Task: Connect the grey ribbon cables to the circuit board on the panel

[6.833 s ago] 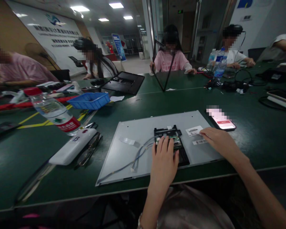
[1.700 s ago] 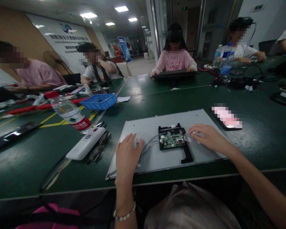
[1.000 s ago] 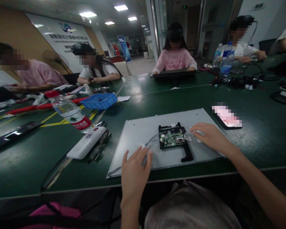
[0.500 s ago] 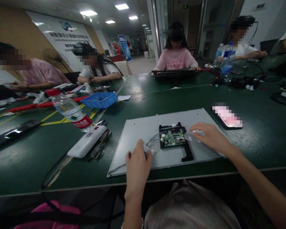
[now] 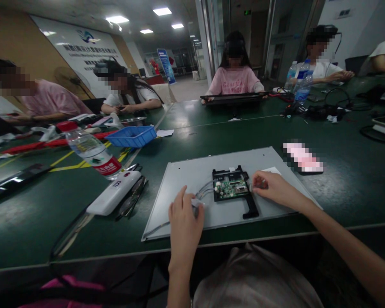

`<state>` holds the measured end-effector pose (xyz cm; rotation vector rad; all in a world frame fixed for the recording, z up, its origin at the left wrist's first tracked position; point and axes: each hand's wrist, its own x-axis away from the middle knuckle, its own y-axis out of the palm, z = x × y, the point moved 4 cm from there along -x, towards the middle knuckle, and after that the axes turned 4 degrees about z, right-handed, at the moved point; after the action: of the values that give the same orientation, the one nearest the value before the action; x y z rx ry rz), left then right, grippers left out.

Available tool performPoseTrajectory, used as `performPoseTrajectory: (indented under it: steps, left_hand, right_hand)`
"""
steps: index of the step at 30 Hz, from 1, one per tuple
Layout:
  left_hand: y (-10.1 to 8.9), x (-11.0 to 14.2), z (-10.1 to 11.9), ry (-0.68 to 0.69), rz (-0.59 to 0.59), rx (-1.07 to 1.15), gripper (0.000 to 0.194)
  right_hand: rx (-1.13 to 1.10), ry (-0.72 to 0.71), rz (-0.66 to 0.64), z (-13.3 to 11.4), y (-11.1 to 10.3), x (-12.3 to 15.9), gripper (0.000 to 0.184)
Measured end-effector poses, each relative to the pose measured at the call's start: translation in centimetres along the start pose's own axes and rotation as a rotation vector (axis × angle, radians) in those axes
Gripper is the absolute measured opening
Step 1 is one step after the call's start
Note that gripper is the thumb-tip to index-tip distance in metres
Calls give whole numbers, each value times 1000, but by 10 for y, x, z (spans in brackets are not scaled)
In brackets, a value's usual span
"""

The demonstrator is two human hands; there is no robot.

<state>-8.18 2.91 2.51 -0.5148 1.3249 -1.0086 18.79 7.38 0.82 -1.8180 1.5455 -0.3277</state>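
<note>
A grey flat panel (image 5: 160, 209) lies on the green table, with a black plastic bracket (image 5: 250, 205) on it that frames a green circuit board (image 5: 227, 189). Thin grey cables (image 5: 205, 186) run left from the board and pass beneath my left hand (image 5: 185, 218). That hand's fingers are spread over the cables, near a small whitish translucent piece (image 5: 198, 202). At the bracket's right edge, my right hand (image 5: 272, 188) has thumb and fingers curled together in a pinch; whatever sits between the tips is too small to make out. A white slip of paper (image 5: 273, 170) lies behind its knuckles.
A phone (image 5: 304, 158) lies right of the panel. On the left are a white power bank (image 5: 114, 192), glasses (image 5: 131, 201), a leaning water bottle (image 5: 94, 152) and a blue tray (image 5: 133, 137). Several people sit around the table; one across holds a dark flat panel (image 5: 234, 98).
My right hand has moved slightly left and down toward the bracket's edge. The white slip formerly at its fingers now lies behind the hand. My left hand's fingers have shifted a little.
</note>
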Motion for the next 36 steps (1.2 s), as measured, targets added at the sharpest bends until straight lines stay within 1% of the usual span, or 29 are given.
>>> performPoseTrajectory:
  steps: [1, 3, 5, 8, 11, 14, 17, 19, 21, 24, 26, 27, 30, 32, 34, 36]
  left_hand:
    - [-3, 0, 2, 33, 30, 24, 16]
    - [-7, 2, 6, 101, 64, 58, 18]
    - [-9, 4, 9, 152, 52, 61, 24]
    - [-9, 5, 7, 168, 3, 20, 29]
    - [-8, 4, 3, 158, -20, -7, 26]
    - [-5, 1, 1, 141, -45, -34, 20]
    - [-7, -8, -1, 115, -22, -41, 18]
    - [-11, -17, -5, 82, 42, 17, 19]
    - [-16, -28, -10, 43, 104, 119, 20]
    - [-17, -42, -20, 9, 142, 240, 21]
    - [-13, -46, -27, -23, 131, 270, 22]
    - [-9, -47, -32, -48, 108, 275, 22]
    - [4, -45, -43, -105, -4, 236, 24]
    - [9, -43, -49, -113, -46, 196, 23]
    - [10, -42, -51, -109, -23, 177, 23]
    - [4, -44, -46, -103, 43, 180, 24]
  right_hand:
    - [-5, 8, 13, 1, -2, 0, 6]
    - [-4, 28, 61, 4, -9, -1, 4]
    - [34, 60, 131, 11, -18, -1, 4]
    - [143, 125, 222, 27, -33, 0, 5]
    - [238, 167, 220, 44, -41, 3, 6]
    - [313, 164, 209, 53, -42, 4, 11]
    - [369, 115, 239, 48, -45, 0, 18]
    - [386, 62, 243, 35, -47, -7, 21]
    - [377, -11, 208, 18, -48, -16, 24]
    - [365, -157, 100, -9, -42, -34, 30]
    - [388, -233, 31, -22, -34, -47, 34]
    - [403, -258, -2, -25, -29, -53, 36]
    - [429, -310, -91, -28, -11, -71, 33]
    - [414, -333, -137, -26, 2, -80, 27]
    - [377, -333, -146, -21, 12, -85, 23]
    - [340, -326, -118, -17, 19, -87, 21]
